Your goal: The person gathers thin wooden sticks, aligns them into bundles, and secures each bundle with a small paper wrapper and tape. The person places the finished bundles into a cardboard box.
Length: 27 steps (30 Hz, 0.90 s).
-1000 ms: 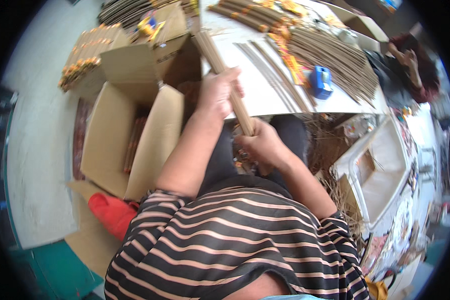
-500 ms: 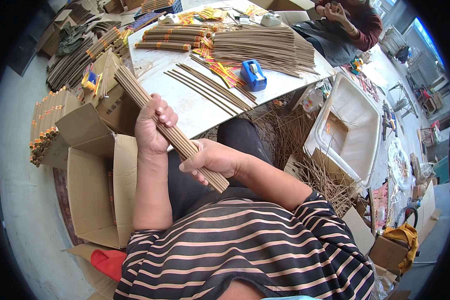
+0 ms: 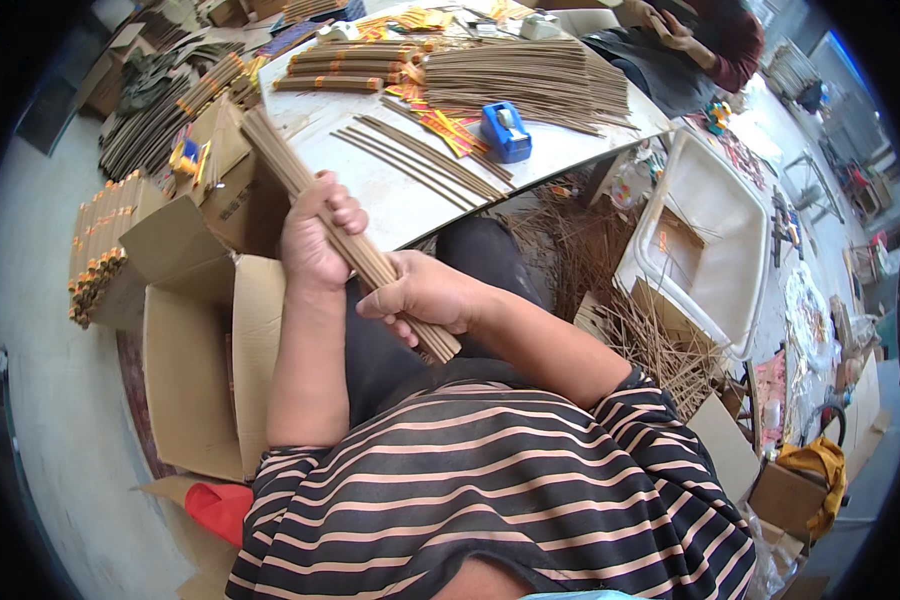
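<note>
A bundle of brown incense sticks (image 3: 278,152) slants across my lap, its upper end over the table's near left corner. My left hand (image 3: 320,232) wraps round its middle, and my right hand (image 3: 430,292) grips it lower down, near the end closest to my body. On the white table (image 3: 390,215) in front lie several loose incense sticks (image 3: 405,160) in a rough row. Behind them spreads a large pile of the same sticks (image 3: 510,85). A blue tape dispenser (image 3: 507,133) stands to the right of the loose sticks.
Wrapped bundles (image 3: 335,68) and red-yellow paper labels (image 3: 448,132) lie farther back on the table. An open cardboard box (image 3: 192,370) stands at my left. To the right are a white plastic tub (image 3: 735,290) and scattered sticks (image 3: 660,350). A co-worker's hands (image 3: 670,30) show at the far right.
The whole view has shifted slightly. Both my hands keep hold of the bundle, which stands a little steeper. The co-worker's hands have changed position.
</note>
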Motion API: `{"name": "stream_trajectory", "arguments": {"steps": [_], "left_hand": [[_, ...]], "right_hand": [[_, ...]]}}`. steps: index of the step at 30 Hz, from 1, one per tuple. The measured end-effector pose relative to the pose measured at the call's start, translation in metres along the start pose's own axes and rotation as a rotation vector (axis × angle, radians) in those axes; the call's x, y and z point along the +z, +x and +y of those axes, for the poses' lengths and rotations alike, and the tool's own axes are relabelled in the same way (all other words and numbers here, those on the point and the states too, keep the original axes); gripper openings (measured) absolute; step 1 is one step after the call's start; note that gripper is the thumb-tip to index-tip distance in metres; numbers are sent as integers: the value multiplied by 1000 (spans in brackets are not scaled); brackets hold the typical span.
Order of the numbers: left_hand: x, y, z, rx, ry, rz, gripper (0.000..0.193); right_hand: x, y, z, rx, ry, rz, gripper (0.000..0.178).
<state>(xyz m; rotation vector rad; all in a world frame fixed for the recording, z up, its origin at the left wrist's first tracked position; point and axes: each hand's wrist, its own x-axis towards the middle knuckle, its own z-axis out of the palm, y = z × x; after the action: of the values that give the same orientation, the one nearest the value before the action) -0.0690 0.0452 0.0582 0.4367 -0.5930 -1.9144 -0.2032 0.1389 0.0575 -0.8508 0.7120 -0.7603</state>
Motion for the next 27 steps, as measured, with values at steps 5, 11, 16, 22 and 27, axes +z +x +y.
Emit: {"name": "stream_trajectory", "arguments": {"steps": [5, 11, 16, 22, 27], "left_hand": [[5, -2, -18, 63, 146, 204, 14], [2, -9, -4, 37, 88, 86, 11], [-5, -10, -2, 106, 140, 217, 13], [-17, -5, 6, 75, -54, 21, 10], [-25, -5, 3, 124, 15, 159, 11]], "right_hand": [[-9, 4, 19, -24, -407, 273, 23], [2, 3, 13, 23, -145, 100, 20], [0, 13, 26, -133, -745, 329, 21], [6, 9, 14, 37, -430, 221, 20], [1, 20, 23, -78, -1049, 398, 22]]}}
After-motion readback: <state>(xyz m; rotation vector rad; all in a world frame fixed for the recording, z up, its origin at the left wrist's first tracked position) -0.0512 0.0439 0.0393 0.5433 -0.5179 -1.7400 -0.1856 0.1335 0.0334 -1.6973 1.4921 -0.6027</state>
